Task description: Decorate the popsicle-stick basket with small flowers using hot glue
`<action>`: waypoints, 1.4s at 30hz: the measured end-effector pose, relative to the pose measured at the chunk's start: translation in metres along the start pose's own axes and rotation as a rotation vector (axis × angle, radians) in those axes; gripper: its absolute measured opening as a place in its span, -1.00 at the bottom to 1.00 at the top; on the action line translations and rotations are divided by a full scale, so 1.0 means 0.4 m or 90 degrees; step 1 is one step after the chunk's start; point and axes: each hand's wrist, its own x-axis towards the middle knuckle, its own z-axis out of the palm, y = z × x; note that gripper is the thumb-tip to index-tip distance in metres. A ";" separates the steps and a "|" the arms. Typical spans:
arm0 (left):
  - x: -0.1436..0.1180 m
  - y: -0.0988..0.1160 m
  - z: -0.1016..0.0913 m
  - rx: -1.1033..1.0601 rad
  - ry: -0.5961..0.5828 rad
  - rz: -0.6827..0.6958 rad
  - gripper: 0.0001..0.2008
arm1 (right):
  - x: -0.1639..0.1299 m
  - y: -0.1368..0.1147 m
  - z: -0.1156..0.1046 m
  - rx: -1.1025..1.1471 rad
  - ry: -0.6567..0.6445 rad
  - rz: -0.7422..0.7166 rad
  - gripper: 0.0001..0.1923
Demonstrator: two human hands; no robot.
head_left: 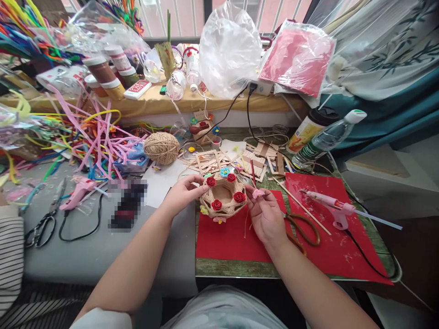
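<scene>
My left hand grips the left side of a small many-sided basket that looks wrapped in twine. Red roses sit on its top edge, and a blue flower shows at the back. Just right of the basket, my right hand pinches a small pink flower between thumb and fingers. Whether those fingers also touch the basket, I cannot tell. Beneath lies a red sheet. Brown-handled scissors are partly hidden behind my right hand.
A pink glue gun with its cord lies at right, beside a thin wooden stick. Behind are craft sticks, a twine ball and a water bottle. At left are black scissors, another glue gun and a person's striped sleeve.
</scene>
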 end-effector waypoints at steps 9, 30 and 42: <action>0.013 -0.004 -0.012 0.013 0.022 -0.004 -0.50 | -0.008 0.004 0.003 -0.029 0.002 -0.001 -0.83; 0.013 0.010 -0.029 -0.032 -0.008 0.045 -0.53 | -0.040 0.026 0.001 -0.204 -0.038 0.055 -0.74; 0.023 -0.003 -0.099 -0.045 0.091 -0.038 -0.48 | -0.021 0.040 -0.010 -0.208 0.061 0.023 -0.76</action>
